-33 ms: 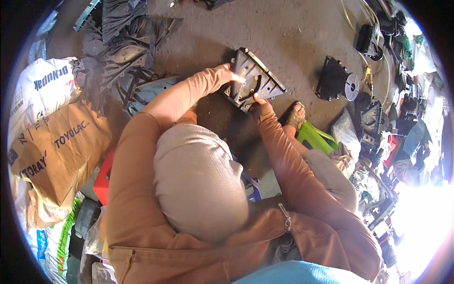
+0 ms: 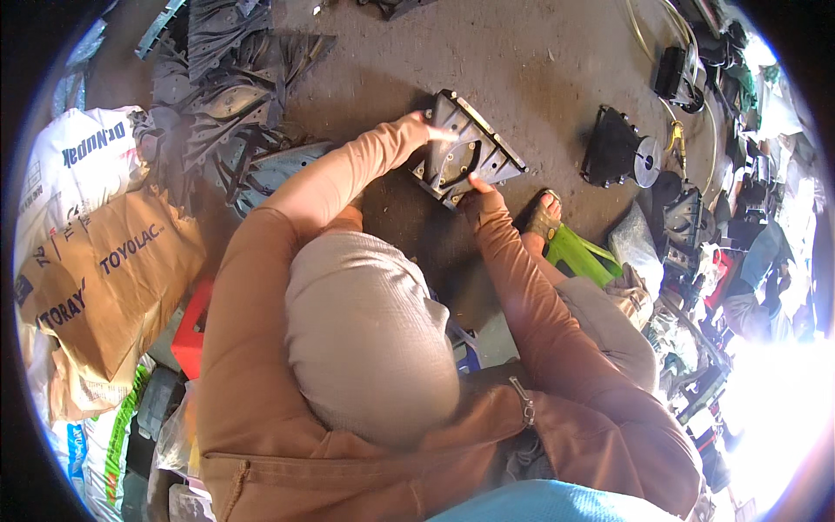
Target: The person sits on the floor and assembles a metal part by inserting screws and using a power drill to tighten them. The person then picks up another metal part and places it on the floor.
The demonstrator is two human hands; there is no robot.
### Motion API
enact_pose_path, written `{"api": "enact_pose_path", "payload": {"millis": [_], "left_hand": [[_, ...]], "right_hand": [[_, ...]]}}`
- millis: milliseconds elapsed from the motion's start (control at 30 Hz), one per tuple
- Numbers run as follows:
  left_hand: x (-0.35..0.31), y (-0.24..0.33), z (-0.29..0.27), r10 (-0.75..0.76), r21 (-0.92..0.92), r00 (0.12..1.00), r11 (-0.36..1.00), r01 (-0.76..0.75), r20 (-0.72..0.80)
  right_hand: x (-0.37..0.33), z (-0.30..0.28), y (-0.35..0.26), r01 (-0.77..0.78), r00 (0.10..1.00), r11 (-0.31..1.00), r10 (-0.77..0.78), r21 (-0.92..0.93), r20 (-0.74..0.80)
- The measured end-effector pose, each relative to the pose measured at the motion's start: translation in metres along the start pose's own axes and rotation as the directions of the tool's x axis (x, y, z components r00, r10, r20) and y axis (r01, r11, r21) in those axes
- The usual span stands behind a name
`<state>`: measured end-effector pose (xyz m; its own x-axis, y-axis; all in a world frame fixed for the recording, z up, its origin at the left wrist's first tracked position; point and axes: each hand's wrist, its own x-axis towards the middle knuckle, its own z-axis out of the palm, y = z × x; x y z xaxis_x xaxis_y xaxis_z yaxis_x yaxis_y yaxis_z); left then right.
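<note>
A dark grey moulded plastic part [image 2: 496, 158], with raised ribs along its edges and a curved cut-out, is tilted in front of me above the floor. My left hand [image 2: 438, 132] grips its upper left side, the fingers pale in strong light and partly blurred. At the lower edge my right hand [image 2: 483, 193] holds it, thumb on the near face and the other fingers mostly hidden. A foot in a sandal [image 2: 544, 219] rests just right of my right hand.
Plastic panels [image 2: 230, 100] lie heaped at the far left. Near them stand a brown paper sack [image 2: 130, 261] and a red container [image 2: 191, 335]. To the right are a black part [image 2: 604, 143] with a grey disc [image 2: 646, 162], a yellow-handled tool [image 2: 677, 137] and cluttered scrap [image 2: 696, 348].
The held part and both hands have shifted very slightly. The grip of both hands stays the same.
</note>
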<state>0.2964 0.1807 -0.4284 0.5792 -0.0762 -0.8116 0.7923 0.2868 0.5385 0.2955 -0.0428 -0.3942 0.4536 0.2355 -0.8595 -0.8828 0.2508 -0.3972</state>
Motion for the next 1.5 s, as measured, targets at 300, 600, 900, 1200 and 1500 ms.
{"api": "enact_pose_path", "payload": {"millis": [300, 600, 900, 1200, 1500], "left_hand": [[-0.014, -0.018, 0.006, 0.006, 0.000, 0.990, 1.000, -0.006, -0.140], [-0.003, -0.025, 0.005, -0.012, -0.005, 0.978, 1.000, 0.011, -0.210], [-0.036, -0.004, 0.005, 0.051, -0.020, 0.993, 0.998, -0.053, -0.106], [-0.078, 0.060, -0.017, 0.233, -0.150, 0.960, 0.966, -0.211, 0.156], [-0.180, 0.062, -0.077, 0.415, -0.319, 0.903, 0.846, -0.428, -0.111]], "right_hand": [[0.010, 0.043, -0.010, 0.044, 0.645, 0.951, -0.260, -0.305, -0.718], [0.009, 0.047, -0.007, 0.018, 0.541, 0.900, -0.375, -0.436, -0.753], [0.014, -0.024, 0.012, -0.014, 0.983, 0.940, -0.049, -0.341, -0.176], [-0.029, 0.014, -0.059, 0.133, 0.954, 0.991, -0.137, 0.033, 0.266], [0.075, -0.044, -0.229, 0.013, 0.258, -0.786, -0.595, -0.619, 0.761]]}}
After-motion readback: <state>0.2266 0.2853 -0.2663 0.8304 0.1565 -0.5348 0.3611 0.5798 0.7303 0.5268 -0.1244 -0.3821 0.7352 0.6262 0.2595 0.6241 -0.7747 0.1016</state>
